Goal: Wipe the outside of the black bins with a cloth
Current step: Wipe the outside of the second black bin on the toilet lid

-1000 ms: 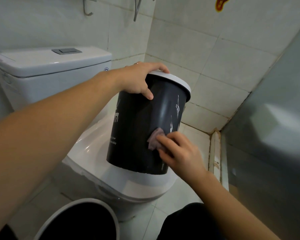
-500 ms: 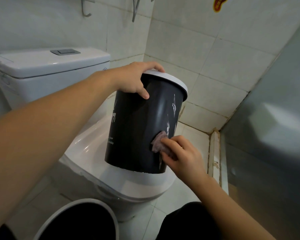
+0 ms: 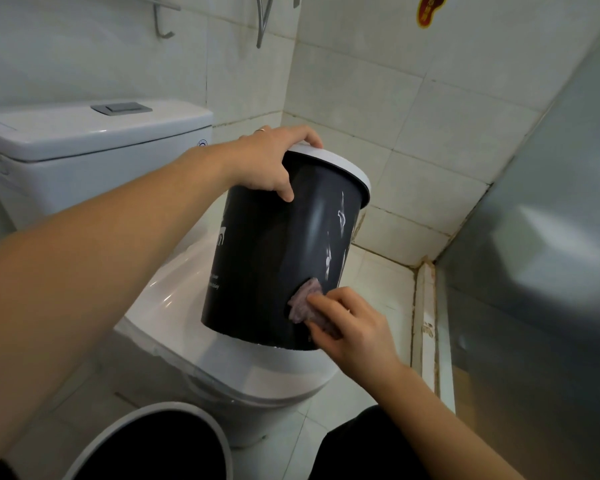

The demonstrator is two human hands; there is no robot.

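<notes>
A black bin (image 3: pixel 267 258) with a white rim stands tilted on the closed toilet lid (image 3: pixel 174 306). My left hand (image 3: pixel 271 161) grips its rim at the top, thumb down on the black wall. My right hand (image 3: pixel 350 327) holds a small purple-grey cloth (image 3: pixel 303 301) and presses it against the lower right of the bin's wall. A second black bin (image 3: pixel 153 448) with a white rim sits on the floor at the bottom left, partly out of frame.
The white toilet cistern (image 3: pixel 84 150) stands at the left. Tiled walls close the corner behind. A grey panel (image 3: pixel 541 237) runs along the right side. My dark-clad knee (image 3: pixel 371 445) is at the bottom.
My right hand with the cloth slid a little down and right along the bin's lower wall. The left hand kept its grip on the rim.
</notes>
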